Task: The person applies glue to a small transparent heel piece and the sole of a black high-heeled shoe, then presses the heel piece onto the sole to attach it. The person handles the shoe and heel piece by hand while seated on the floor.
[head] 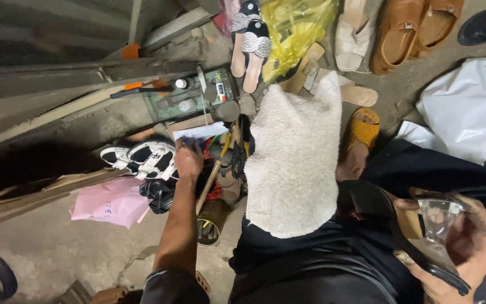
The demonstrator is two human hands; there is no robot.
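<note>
My right hand point(461, 247) at the lower right grips a black high-heeled sandal point(390, 217) by its clear transparent heel point(441, 218). My left hand point(188, 158) reaches forward into a pile of tools point(224, 157) and appears closed around something small and dark that I cannot make out. A white fluffy towel point(296, 157) lies over my knee, between the two hands. A black and white sandal point(144, 159) sits just left of my left hand.
Several shoes lie on the ground ahead: silver-strapped sandals point(250, 39), tan sandals point(409, 31), a beige heel point(352, 34). A yellow plastic bag point(293, 28), a white plastic bag point(471, 110), pink paper point(111, 205), a green tool tray point(192, 95) and a tin can point(210, 225) surround me.
</note>
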